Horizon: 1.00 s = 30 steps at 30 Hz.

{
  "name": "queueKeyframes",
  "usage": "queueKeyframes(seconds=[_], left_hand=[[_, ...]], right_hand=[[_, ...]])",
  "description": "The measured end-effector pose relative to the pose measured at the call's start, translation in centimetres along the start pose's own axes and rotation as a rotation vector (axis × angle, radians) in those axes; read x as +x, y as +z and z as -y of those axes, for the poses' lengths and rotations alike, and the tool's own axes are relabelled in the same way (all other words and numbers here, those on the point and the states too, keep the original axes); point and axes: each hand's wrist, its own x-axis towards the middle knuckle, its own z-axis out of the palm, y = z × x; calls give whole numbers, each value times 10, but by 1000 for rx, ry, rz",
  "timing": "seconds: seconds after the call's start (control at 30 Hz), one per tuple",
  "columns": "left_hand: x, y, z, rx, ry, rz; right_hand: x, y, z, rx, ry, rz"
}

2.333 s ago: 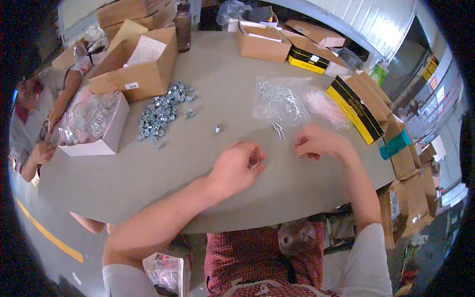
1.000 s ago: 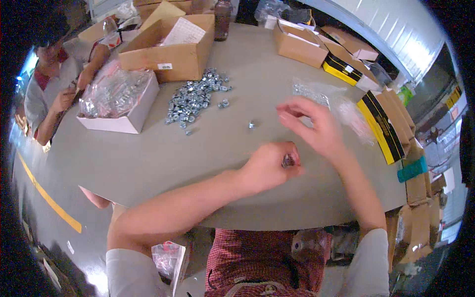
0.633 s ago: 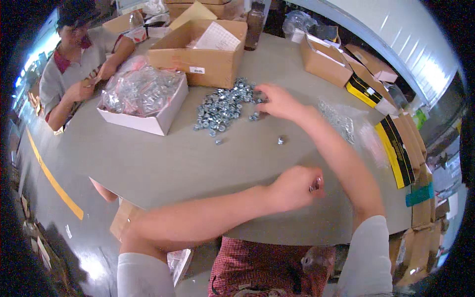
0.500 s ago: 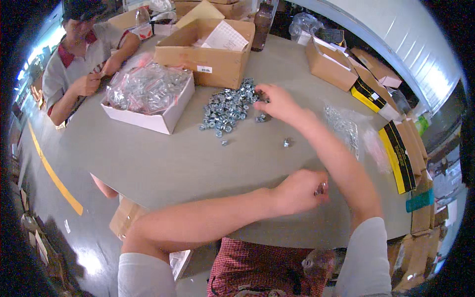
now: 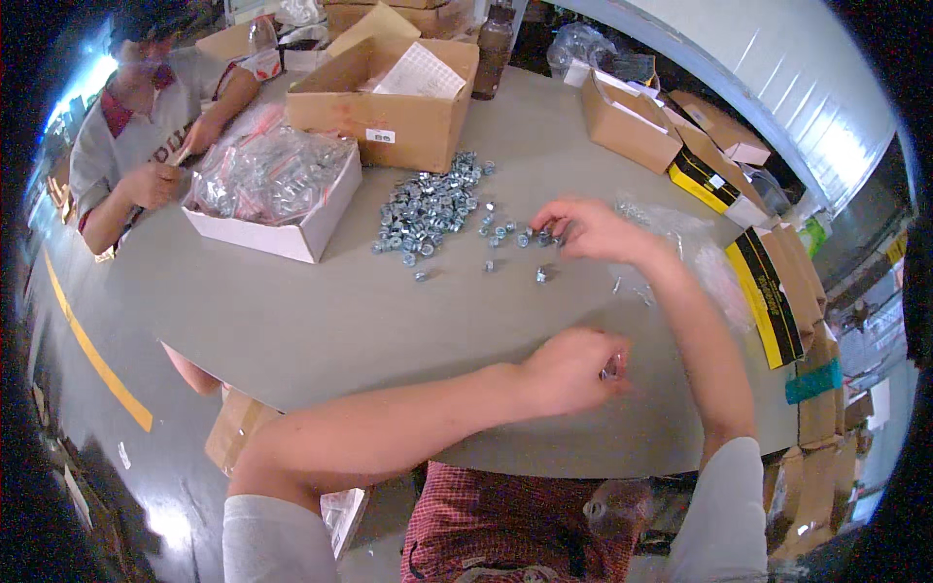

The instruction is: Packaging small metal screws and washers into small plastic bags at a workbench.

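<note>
A heap of small silvery metal nuts (image 5: 428,212) lies on the grey table (image 5: 389,321). Several loose nuts are strewn to its right. Curled fingers of my right hand (image 5: 595,231) close over a few of these nuts, right of the heap and low at the tabletop. Nearer to me, my left hand (image 5: 575,374) is a closed fist over the table. Something small and shiny shows between its fingers, mostly hidden and too blurred to name.
Left of the heap stands a white box (image 5: 316,228) of clear bags, with a cardboard box (image 5: 437,126) behind. Clear plastic bags (image 5: 714,277) and small metal pieces lie at right, beside black-and-yellow cartons (image 5: 763,296). A co-worker (image 5: 146,146) sits far left.
My right hand has drawn from the heap toward the right, and more nuts lie scattered between. My left fist stays closed near the same spot. The view has shifted slightly.
</note>
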Motion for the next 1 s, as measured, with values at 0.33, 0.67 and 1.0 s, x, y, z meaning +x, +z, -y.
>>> queueKeyframes(seconds=[0.33, 0.67, 1.0], left_hand=[[-2, 1, 2, 30, 20, -38], [4, 1, 15, -391, -193, -65], [5, -13, 1, -347, -288, -158]], right_hand=[[3, 22, 19, -203, -73, -154], [-63, 4, 48, 405, 213, -220], [-143, 4, 97, 20, -167, -250]])
